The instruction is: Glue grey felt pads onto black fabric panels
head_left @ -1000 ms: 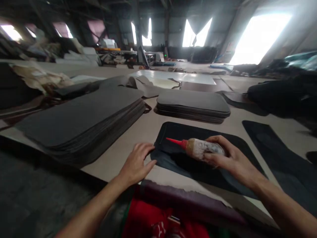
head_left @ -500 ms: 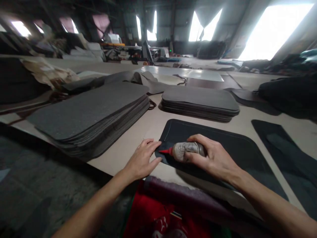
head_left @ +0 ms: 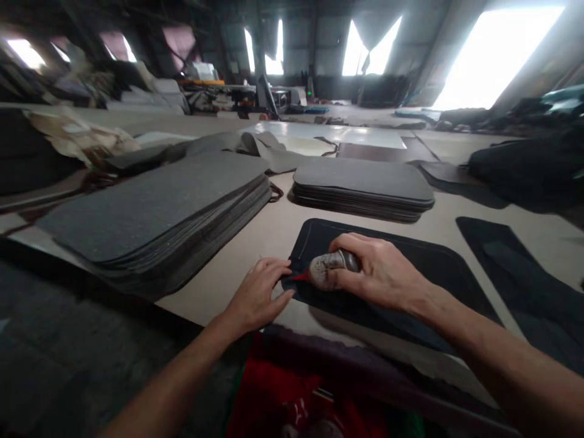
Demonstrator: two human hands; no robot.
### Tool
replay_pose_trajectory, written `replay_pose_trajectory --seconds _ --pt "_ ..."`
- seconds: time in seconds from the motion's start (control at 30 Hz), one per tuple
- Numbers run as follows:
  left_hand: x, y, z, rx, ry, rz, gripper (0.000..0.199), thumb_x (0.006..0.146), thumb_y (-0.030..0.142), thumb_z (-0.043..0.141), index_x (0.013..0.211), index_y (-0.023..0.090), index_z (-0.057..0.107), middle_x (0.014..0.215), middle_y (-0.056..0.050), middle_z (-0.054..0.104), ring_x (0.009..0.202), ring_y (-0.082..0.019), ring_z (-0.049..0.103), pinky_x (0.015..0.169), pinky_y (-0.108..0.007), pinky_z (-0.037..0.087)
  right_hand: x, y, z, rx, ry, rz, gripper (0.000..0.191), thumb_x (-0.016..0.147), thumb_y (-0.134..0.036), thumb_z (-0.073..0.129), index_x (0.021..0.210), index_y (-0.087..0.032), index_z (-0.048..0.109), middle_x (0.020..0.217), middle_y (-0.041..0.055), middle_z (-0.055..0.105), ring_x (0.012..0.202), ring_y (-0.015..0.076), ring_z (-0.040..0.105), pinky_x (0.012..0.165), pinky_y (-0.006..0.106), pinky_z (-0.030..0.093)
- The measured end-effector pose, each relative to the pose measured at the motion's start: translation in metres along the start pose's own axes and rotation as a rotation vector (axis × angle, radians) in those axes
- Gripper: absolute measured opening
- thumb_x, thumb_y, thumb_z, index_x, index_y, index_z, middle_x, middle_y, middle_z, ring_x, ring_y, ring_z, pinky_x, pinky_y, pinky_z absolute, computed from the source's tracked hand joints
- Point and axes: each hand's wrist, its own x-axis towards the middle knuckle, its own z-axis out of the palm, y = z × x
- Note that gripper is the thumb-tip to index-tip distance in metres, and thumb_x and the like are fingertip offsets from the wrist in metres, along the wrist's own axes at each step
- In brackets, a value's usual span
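A dark rounded panel (head_left: 410,255) with a line running just inside its edge lies flat on the table. My right hand (head_left: 383,274) is wrapped around a worn glue bottle (head_left: 325,271), tilted with its red nozzle (head_left: 300,277) pointing left and down at the panel's left end. My left hand (head_left: 261,293) rests at that same end, thumb and fingers apart, their tips at the panel's edge on either side of the nozzle. Whether the nozzle tip touches the panel, I cannot tell.
A tall stack of grey panels (head_left: 159,201) stands on the left, and a lower stack (head_left: 365,179) lies behind the dark panel. A dark strip of material (head_left: 515,267) is on the right. The table's front edge runs along the left stack.
The glue bottle has tipped more steeply in my right hand, and its nozzle has moved slightly. My left hand stays at the panel's left end. The whole view has shifted a little.
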Motion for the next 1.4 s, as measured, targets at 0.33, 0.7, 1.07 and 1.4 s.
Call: replay_pose_trajectory --seconds 0.33,0.7,1.07,1.4 --pt "0.001 0.002 -0.001 0.0 -0.006 -0.011 0.027 0.086 0.023 0.068 0.112 0.02 0.064 0.134 -0.009 0.064 0.129 -0.029 0.052 0.111 -0.053 0.044 0.0 -0.002 -0.011 -0.051 -0.033 -0.061 0.017 0.085 -0.039 0.067 0.094 -0.024 0.067 0.089 -0.001 0.063 0.071 0.0151 0.053 0.063 0.028 0.027" --pt "0.001 0.001 -0.001 0.01 0.005 0.002 0.026 0.086 0.026 0.067 0.111 0.021 0.064 0.133 -0.009 0.065 0.128 -0.029 0.054 0.11 -0.052 0.045 -0.003 -0.004 -0.018 -0.091 -0.036 -0.087 0.016 0.084 -0.037 0.067 0.093 -0.024 0.067 0.088 -0.0006 0.065 0.073 0.016 0.055 0.062 0.029 0.027" --pt "0.002 -0.004 0.001 0.035 0.008 0.041 0.027 0.09 0.031 0.063 0.114 0.019 0.064 0.133 -0.012 0.065 0.128 -0.029 0.055 0.11 -0.053 0.046 -0.029 0.028 -0.048 -0.144 -0.077 0.055 0.016 0.081 -0.041 0.067 0.087 -0.026 0.069 0.077 -0.0017 0.064 0.069 0.0166 0.053 0.058 0.029 0.027" --pt "0.004 -0.007 0.001 0.057 0.015 0.063 0.031 0.091 0.04 0.06 0.113 0.02 0.066 0.131 -0.012 0.066 0.126 -0.03 0.057 0.109 -0.053 0.048 -0.078 0.065 -0.072 -0.044 -0.082 0.279 0.018 0.081 -0.039 0.064 0.089 -0.025 0.071 0.074 -0.0012 0.067 0.064 0.017 0.056 0.054 0.028 0.031"
